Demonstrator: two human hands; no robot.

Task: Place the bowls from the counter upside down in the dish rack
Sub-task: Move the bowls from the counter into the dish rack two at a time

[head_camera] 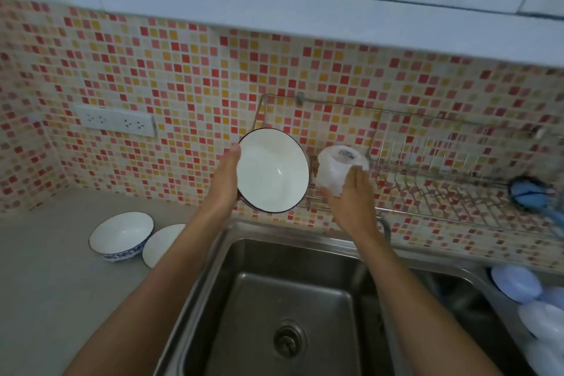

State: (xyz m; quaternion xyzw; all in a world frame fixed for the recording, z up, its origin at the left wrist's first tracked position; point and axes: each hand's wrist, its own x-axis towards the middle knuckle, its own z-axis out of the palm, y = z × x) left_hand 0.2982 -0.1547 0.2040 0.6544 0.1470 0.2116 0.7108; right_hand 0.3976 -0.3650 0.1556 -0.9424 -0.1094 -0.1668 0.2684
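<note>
My left hand (225, 180) holds a white bowl with a dark rim (272, 170), tipped so its inside faces me, at the left end of the wire dish rack (433, 171). My right hand (354, 201) grips a second white bowl (337, 168), upside down and blurred, over the rack's left part. On the grey counter (45, 268) at the left stand two more bowls: a white one with a blue patterned outside (121, 236), and a plain white one (161, 243) partly hidden behind my left forearm.
A steel sink (290, 308) lies below my arms. The rack hangs on the tiled wall, with a blue brush (528, 189) at its right end. Pale blue and white plastic items (518, 284) sit at the sink's right. A wall socket (114, 122) is at left.
</note>
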